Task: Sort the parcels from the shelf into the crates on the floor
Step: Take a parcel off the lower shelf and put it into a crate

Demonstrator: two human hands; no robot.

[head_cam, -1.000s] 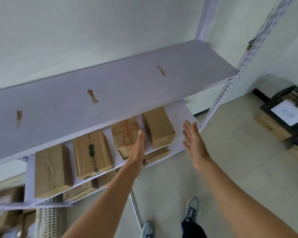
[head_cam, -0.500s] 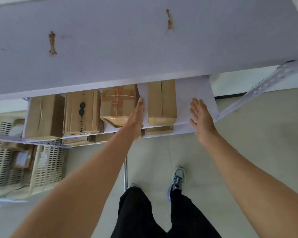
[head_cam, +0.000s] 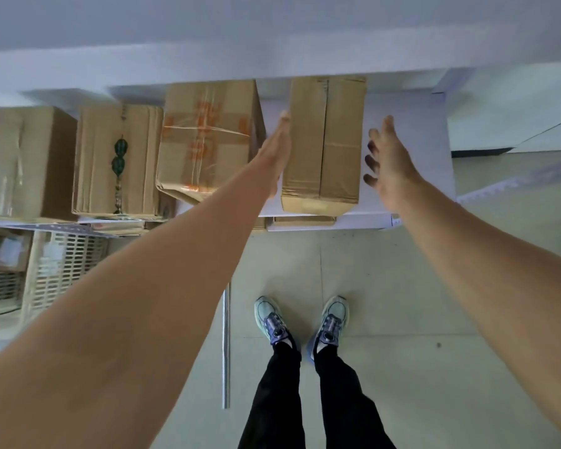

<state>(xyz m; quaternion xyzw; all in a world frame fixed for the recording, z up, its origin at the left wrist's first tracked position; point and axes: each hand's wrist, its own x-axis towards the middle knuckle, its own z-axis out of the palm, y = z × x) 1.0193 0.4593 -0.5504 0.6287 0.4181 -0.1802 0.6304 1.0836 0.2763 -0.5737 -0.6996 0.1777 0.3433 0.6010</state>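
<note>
Item: plain box, upper centre, on shelf | left hand, right hand flank it, fingers spread, holding nothing | purpose: two-sided lift.

White shelf board across the upper half, under a second board at 12 o'clock. Four brown cardboard parcels in a row on it: plain box at 9 o'clock, box with green print just beside, box with orange tape next, front corner crushed and overhanging the edge, taped box toward 1 o'clock. Pale floor below; slotted crates at 8 o'clock; thin metal rod lying at 6 o'clock
</note>
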